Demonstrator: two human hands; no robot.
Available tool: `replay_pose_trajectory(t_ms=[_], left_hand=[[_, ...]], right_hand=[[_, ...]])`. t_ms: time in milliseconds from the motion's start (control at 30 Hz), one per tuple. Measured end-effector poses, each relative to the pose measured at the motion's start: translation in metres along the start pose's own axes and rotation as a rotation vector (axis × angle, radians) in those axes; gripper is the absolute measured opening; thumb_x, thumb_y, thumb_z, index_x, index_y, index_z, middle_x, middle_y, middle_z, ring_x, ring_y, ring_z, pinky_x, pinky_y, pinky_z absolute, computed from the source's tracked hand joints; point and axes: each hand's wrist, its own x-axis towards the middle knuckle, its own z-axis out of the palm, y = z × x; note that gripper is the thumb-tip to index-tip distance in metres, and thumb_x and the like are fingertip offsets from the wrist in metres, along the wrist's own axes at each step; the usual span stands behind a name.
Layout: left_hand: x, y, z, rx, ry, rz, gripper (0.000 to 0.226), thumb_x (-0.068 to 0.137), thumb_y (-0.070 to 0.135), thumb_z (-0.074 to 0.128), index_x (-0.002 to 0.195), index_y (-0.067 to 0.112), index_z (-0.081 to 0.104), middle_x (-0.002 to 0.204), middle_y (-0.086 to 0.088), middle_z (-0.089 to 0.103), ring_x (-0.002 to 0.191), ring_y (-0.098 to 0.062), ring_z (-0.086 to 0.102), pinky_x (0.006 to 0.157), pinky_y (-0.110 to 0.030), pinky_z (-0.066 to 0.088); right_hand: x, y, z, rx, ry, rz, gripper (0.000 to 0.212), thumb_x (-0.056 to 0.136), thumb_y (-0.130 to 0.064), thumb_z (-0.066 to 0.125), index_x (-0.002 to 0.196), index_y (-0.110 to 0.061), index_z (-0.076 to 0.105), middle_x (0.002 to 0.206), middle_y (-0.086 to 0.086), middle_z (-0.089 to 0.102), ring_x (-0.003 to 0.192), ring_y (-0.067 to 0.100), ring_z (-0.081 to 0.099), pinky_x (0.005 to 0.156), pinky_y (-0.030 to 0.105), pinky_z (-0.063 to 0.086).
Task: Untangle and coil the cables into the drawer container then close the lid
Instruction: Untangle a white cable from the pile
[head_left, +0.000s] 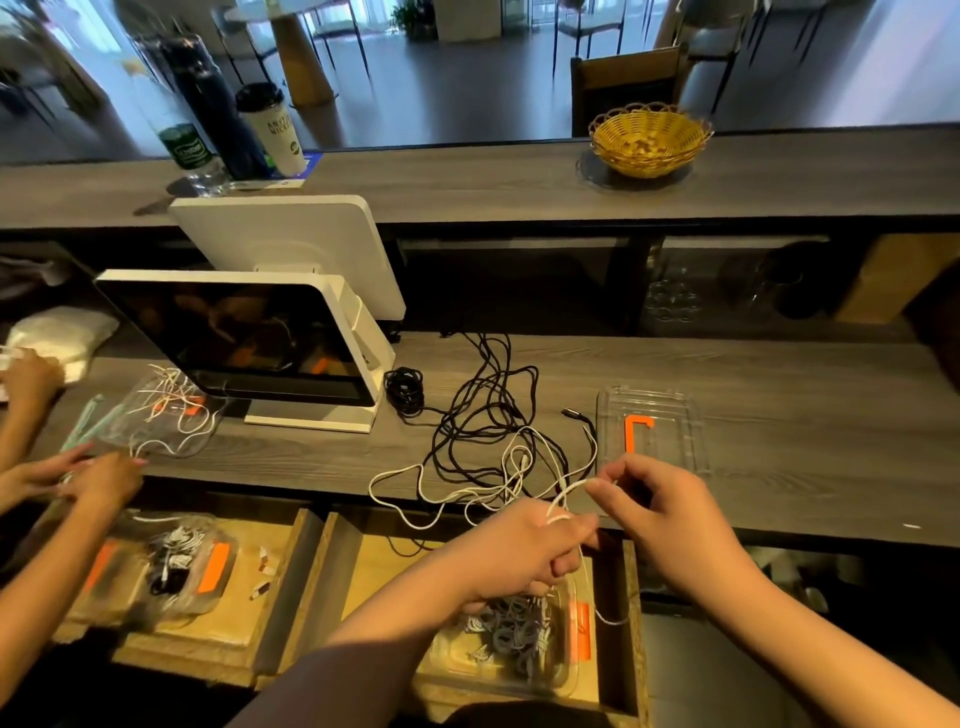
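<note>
Down at the bottom, closest to me, sits the clear plastic container (563, 670) inside the open wooden drawer (631, 613). It holds a heap of coiled cables (511, 631), grey and white, and it has an orange clip (579, 629) on its right side. Just above it I see my left hand (524, 553). Its fingers are curled tight around a white cable (410, 473), with loops of that cable wrapped over the knuckles. My right hand (660, 506) is up beside it, pinching the same white cable between thumb and fingertips. From my hands the white cable runs back onto the grey counter (779, 467), where it is mixed up with a long black cable (483, 410) in a loose tangle. A small black coil (404, 388) lies at the left end of that tangle, near the foot of a white screen (244, 338). The container's clear lid (652, 431), with its orange latch (635, 434), lies flat on the counter just past my right hand. To the left, another drawer (291, 561) is open too, and it holds a second clear container (171, 564) with black and white cables inside. Another person's hands (98, 478) are at the counter edge there, beside a clear lid with thin white cables (171, 410) piled on it. Far back on the upper ledge stands a yellow woven basket (649, 136).
</note>
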Motion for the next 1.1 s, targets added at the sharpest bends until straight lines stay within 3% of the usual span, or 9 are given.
replay_pose_trajectory(t_ms=[67, 167, 333, 467, 567, 667, 800, 900, 1100], left_hand=[[-0.003, -0.001, -0.01, 0.001, 0.073, 0.029, 0.036, 0.108, 0.038, 0.039, 0.12, 0.014, 0.062, 0.073, 0.004, 0.06, 0.056, -0.003, 0.051, 0.054, -0.017, 0.044], [-0.006, -0.001, -0.024, -0.085, 0.185, 0.119, 0.04, 0.107, 0.037, 0.032, 0.125, 0.015, 0.06, 0.095, -0.005, 0.074, 0.081, -0.012, 0.07, 0.079, -0.022, 0.056], [-0.006, -0.004, -0.043, -0.554, 0.387, 0.261, 0.046, 0.105, 0.045, 0.028, 0.129, 0.023, 0.06, 0.116, -0.011, 0.074, 0.113, -0.024, 0.069, 0.101, -0.04, 0.051], [-0.007, -0.002, -0.053, -0.907, 0.384, 0.308, 0.05, 0.104, 0.051, 0.029, 0.133, 0.024, 0.059, 0.114, -0.015, 0.073, 0.109, -0.028, 0.069, 0.103, -0.045, 0.049], [-0.009, 0.0, -0.061, -1.02, 0.415, 0.332, 0.051, 0.104, 0.053, 0.029, 0.131, 0.024, 0.061, 0.097, -0.012, 0.073, 0.091, -0.023, 0.07, 0.091, -0.039, 0.054], [-0.01, -0.002, -0.067, -1.015, 0.468, 0.321, 0.052, 0.104, 0.054, 0.028, 0.132, 0.025, 0.062, 0.079, -0.005, 0.063, 0.071, -0.014, 0.059, 0.07, -0.03, 0.052], [-0.009, -0.008, -0.076, -0.971, 0.506, 0.291, 0.053, 0.103, 0.056, 0.028, 0.134, 0.026, 0.058, 0.065, 0.004, 0.039, 0.055, -0.007, 0.033, 0.05, -0.022, 0.03], [-0.008, -0.013, -0.081, -0.845, 0.491, 0.282, 0.052, 0.103, 0.057, 0.028, 0.132, 0.028, 0.059, 0.062, 0.006, 0.032, 0.053, -0.007, 0.025, 0.049, -0.022, 0.024], [-0.012, -0.017, -0.078, -0.274, 0.413, 0.228, 0.057, 0.095, 0.062, 0.029, 0.128, 0.032, 0.064, 0.064, 0.007, 0.039, 0.056, -0.006, 0.034, 0.058, -0.021, 0.028]], right_hand=[[0.003, -0.001, 0.005, -0.012, 0.001, 0.019, 0.01, 0.092, -0.025, 0.066, 0.083, -0.026, 0.068, 0.072, 0.0, 0.066, 0.068, 0.006, 0.059, 0.062, 0.023, 0.049], [0.007, 0.0, 0.011, -0.035, 0.013, 0.064, 0.011, 0.093, -0.026, 0.064, 0.082, -0.026, 0.068, 0.073, 0.003, 0.066, 0.068, 0.011, 0.059, 0.067, 0.038, 0.051], [0.003, -0.006, 0.024, -0.031, -0.021, 0.09, 0.016, 0.095, -0.031, 0.06, 0.083, -0.032, 0.069, 0.075, 0.001, 0.067, 0.071, 0.009, 0.06, 0.07, 0.036, 0.051], [0.0, -0.012, 0.042, -0.061, -0.067, 0.116, 0.016, 0.096, -0.037, 0.058, 0.085, -0.036, 0.069, 0.079, -0.006, 0.069, 0.075, 0.006, 0.063, 0.074, 0.039, 0.054], [-0.005, -0.019, 0.056, -0.118, -0.137, 0.125, 0.015, 0.097, -0.038, 0.057, 0.086, -0.037, 0.068, 0.079, -0.006, 0.069, 0.076, 0.005, 0.062, 0.076, 0.036, 0.053], [-0.008, -0.028, 0.07, -0.17, -0.204, 0.123, 0.015, 0.098, -0.039, 0.057, 0.095, -0.034, 0.071, 0.085, -0.011, 0.071, 0.081, 0.001, 0.064, 0.08, 0.031, 0.053], [-0.013, -0.039, 0.087, -0.221, -0.25, 0.1, 0.021, 0.098, -0.043, 0.054, 0.104, -0.032, 0.072, 0.09, -0.015, 0.071, 0.084, -0.002, 0.063, 0.078, 0.021, 0.052], [-0.015, -0.05, 0.096, -0.22, -0.277, 0.059, 0.022, 0.099, -0.045, 0.052, 0.101, -0.033, 0.071, 0.081, -0.016, 0.067, 0.075, -0.004, 0.059, 0.065, 0.012, 0.044], [-0.012, -0.073, 0.1, -0.122, -0.217, -0.02, 0.019, 0.101, -0.032, 0.053, 0.088, -0.024, 0.065, 0.069, -0.008, 0.059, 0.061, 0.003, 0.05, 0.059, 0.022, 0.039]])
